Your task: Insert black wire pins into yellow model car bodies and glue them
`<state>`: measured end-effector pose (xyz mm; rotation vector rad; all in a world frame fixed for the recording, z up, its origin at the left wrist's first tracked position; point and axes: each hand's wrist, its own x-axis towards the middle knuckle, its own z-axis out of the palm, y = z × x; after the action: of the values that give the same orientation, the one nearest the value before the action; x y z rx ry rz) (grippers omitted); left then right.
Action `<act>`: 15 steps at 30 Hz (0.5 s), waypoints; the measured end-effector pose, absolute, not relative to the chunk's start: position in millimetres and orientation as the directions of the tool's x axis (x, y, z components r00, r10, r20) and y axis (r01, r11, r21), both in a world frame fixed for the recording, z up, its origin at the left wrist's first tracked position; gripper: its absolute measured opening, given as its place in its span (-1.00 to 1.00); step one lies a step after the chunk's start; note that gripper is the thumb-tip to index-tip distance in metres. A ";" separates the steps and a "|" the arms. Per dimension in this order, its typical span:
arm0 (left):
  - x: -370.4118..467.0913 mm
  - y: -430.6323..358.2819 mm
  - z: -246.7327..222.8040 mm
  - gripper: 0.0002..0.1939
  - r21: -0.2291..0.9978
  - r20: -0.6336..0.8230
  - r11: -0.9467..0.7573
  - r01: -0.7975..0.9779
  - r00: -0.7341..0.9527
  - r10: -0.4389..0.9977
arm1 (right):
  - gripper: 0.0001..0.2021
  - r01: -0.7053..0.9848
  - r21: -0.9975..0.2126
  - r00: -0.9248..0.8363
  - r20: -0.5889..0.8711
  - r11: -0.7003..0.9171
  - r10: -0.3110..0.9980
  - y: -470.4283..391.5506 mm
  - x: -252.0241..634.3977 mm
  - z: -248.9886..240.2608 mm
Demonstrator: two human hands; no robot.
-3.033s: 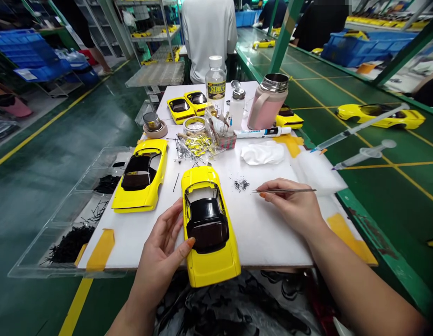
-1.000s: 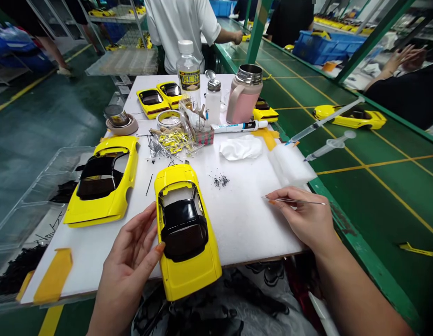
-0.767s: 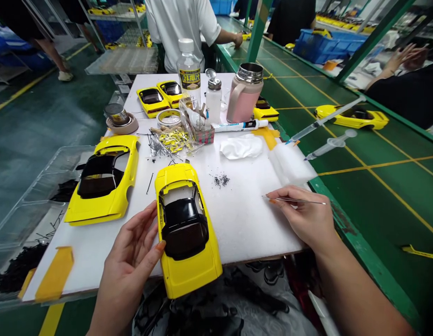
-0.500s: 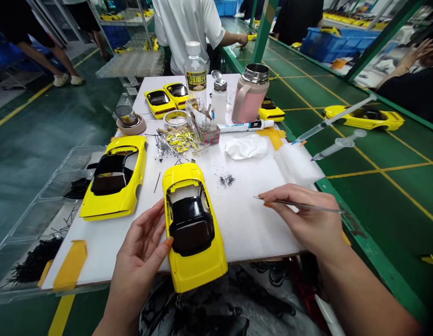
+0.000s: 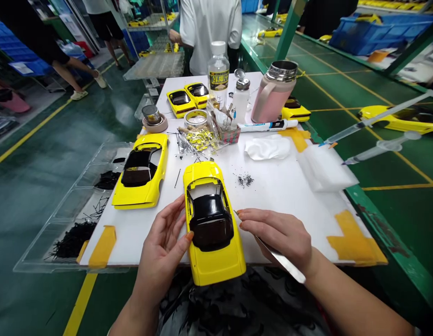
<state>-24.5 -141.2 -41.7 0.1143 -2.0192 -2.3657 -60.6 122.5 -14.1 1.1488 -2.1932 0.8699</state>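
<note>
My left hand (image 5: 169, 238) grips a yellow toy car body (image 5: 218, 266) by its left side, thumb on top of the edge. The body has a black roof and a dark window, and it tilts up over the table's front edge. Close to its right side, my right hand (image 5: 281, 238) is closed on metal tweezers (image 5: 284, 263), whose tip points at the body's side; whether the tip touches it I cannot tell. A small scatter of black bits (image 5: 244, 180) lies on the white table board (image 5: 286, 186) beyond. Another yellow car body (image 5: 137, 186) rests to the left.
At the left edge a clear compartment tray (image 5: 71, 205) holds black parts. Farther back stand a bottle (image 5: 218, 74), a pink mug (image 5: 274, 93), a glue tube (image 5: 268, 125) and a bag of small yellow parts (image 5: 200, 139). Two syringes (image 5: 380, 147) lean on a white foam block (image 5: 324, 168) at right.
My right hand has come left to the car body, and the tweezers have turned so their back end points toward me. The view has shifted left. My left hand keeps its hold.
</note>
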 end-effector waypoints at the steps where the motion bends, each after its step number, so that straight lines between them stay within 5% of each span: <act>1: -24.4 -141.3 -42.2 -0.43 0.987 -0.032 -0.159 -0.021 -0.997 -0.067 | -0.79 -0.853 -0.294 -0.503 0.685 0.432 -0.527 122.1 -61.0 -14.2; 15: -24.9 -139.7 -40.0 -0.46 0.985 -0.025 -0.171 -0.015 -0.998 -0.057 | -0.79 -0.862 -0.266 -0.481 0.697 0.431 -0.531 118.3 -61.6 -12.3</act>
<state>-24.9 -139.7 -40.0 0.0865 -2.0045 -2.3815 -61.6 118.3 -12.3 1.1717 -2.1669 0.8371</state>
